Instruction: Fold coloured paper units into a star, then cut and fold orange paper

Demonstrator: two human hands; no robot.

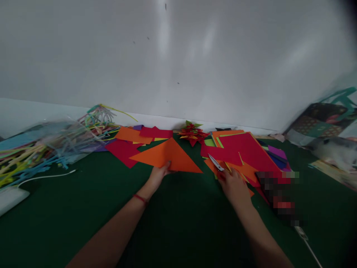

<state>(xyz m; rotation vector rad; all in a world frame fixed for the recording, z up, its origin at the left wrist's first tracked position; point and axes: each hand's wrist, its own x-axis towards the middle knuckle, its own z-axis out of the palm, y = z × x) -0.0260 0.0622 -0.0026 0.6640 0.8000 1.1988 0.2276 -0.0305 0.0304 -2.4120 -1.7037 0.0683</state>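
Observation:
An orange paper triangle (170,154), apparently a folded sheet, is pinched at its lower edge by my left hand (161,174), thumb on top. My right hand (233,186) is closed around the handles of a pair of scissors (215,162), whose blades point away and to the left. The scissors are over orange paper pieces and thin strips on the right. Much of their handles is hidden by my fingers. Behind the triangle lie red sheets (122,152) and an orange sheet (133,135).
A layered red and green paper shape (192,133) stands near the white wall. Red card (245,147) is stacked at the right, beside a blurred dark object (276,197) with a cable. Pipe cleaners (41,149) fill the left; a patterned bag (320,121) stands far right.

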